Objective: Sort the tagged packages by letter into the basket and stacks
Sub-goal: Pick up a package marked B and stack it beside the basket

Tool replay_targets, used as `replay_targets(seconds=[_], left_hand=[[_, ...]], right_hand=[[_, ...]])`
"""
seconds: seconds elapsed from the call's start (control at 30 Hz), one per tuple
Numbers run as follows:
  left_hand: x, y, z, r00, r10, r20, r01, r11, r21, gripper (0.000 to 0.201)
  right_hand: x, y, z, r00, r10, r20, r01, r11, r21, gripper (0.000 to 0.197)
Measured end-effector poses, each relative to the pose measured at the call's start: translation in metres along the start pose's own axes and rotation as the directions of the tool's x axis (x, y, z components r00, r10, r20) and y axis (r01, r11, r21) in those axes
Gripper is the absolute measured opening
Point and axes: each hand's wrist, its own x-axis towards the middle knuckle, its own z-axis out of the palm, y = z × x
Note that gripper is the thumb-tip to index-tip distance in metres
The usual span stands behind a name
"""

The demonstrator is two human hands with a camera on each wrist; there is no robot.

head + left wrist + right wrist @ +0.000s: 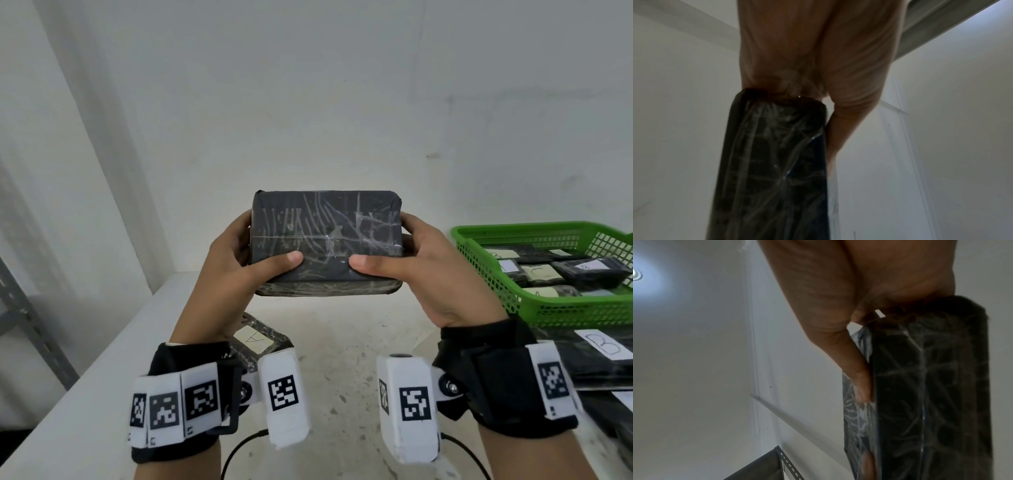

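Note:
Both hands hold a black package (325,236) wrapped in clear film up in the air above the white table. No tag shows on the side facing me. My left hand (239,260) grips its left end, thumb on the near face. My right hand (407,263) grips its right end the same way. In the left wrist view the package (772,162) runs down from my palm; in the right wrist view the package (920,386) has my thumb (859,379) along its edge. A green basket (496,274) at the right holds several tagged packages.
A package tagged A (257,339) lies on the table (342,342) under my left wrist. A stack with a package tagged B (603,346) on top sits at the near right, in front of the basket. A grey metal rack post (30,325) stands at the left.

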Motion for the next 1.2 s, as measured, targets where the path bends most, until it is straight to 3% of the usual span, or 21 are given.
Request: replay_targets(seconds=[0.1,0.23,0.5,0.63,0.73,0.87,1.03,1.2], left_hand=[[0.002,-0.004,-0.004,0.999,-0.011,-0.047,0.011,1.000,-0.013,0.084],[0.002,-0.005,-0.008,0.998,-0.038,-0.042,0.036,0.998,-0.058,0.082],[0.002,0.001,-0.001,0.994,-0.072,-0.083,0.056,0.981,-0.185,0.048],[0.001,0.000,-0.002,0.994,-0.085,-0.065,0.075,0.986,-0.150,0.056],[0.000,-0.001,-0.001,0.994,-0.108,-0.020,0.106,0.991,-0.086,0.062],[0.001,0.000,-0.001,0.986,-0.169,0.006,0.169,0.986,0.008,0.069],[0.000,0.011,0.013,0.961,-0.272,-0.056,0.259,0.951,-0.172,0.076],[0.003,0.004,0.025,0.955,-0.189,-0.228,0.153,0.974,-0.167,0.035]], right_hand=[[0.002,0.001,0.003,1.000,0.019,0.015,-0.020,1.000,0.014,0.061],[0.000,-0.006,-0.003,0.999,0.025,0.043,-0.032,0.983,0.181,0.051],[-0.001,-0.012,-0.010,0.999,-0.014,0.038,0.007,0.981,0.193,0.073],[-0.001,-0.012,-0.006,0.999,0.008,0.040,-0.015,0.981,0.194,0.077],[0.002,-0.004,-0.004,0.998,0.019,-0.056,-0.010,0.988,0.154,0.064],[0.002,-0.002,-0.006,0.999,-0.020,-0.046,0.023,0.996,0.085,0.057],[-0.002,-0.003,-0.001,0.995,-0.080,0.061,0.081,0.997,-0.011,0.067],[-0.005,-0.013,0.006,0.993,-0.011,0.116,-0.001,0.994,0.106,0.067]])
